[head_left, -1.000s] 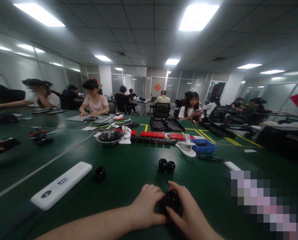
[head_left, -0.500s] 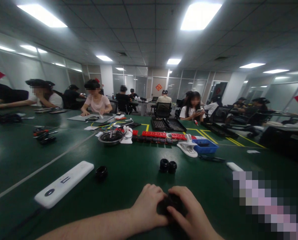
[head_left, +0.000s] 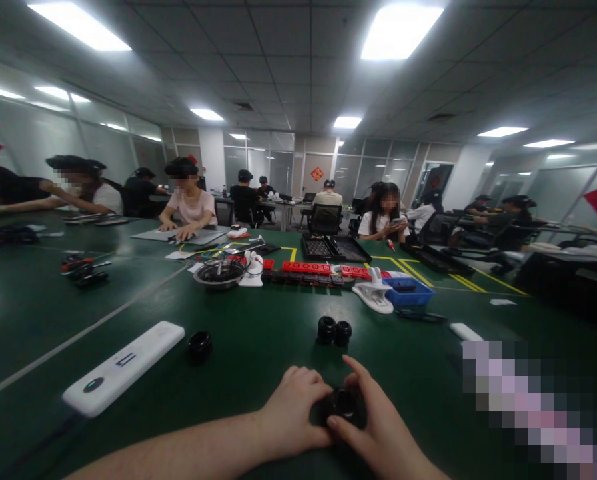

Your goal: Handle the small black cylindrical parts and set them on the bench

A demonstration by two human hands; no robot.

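A black, ring-shaped part [head_left: 344, 404] with a round opening is between my two hands, low in the view. My left hand [head_left: 294, 410] is closed on its left side, with the thumb at the near edge. My right hand [head_left: 381, 423] is around the right side, its thumb at the front and its index finger lifted off. The lower part of the piece is dark and partly hidden by my fingers. Farther out stand two similar black parts side by side, a left one [head_left: 326, 330] and a right one [head_left: 343, 333]. Another black ring part [head_left: 199, 345] lies to the left.
A white oblong device [head_left: 128, 367] with a cable lies at left on the green table [head_left: 258, 347]. Across the middle are a round black tray [head_left: 221, 273], red strips [head_left: 308, 268], a white clamp-like stand [head_left: 375, 293] and a blue bin [head_left: 409, 293]. Co-workers sit beyond.
My right hand's index finger has lifted and spread away from the black part, whose round opening now shows more. My left hand stays nearly in place.
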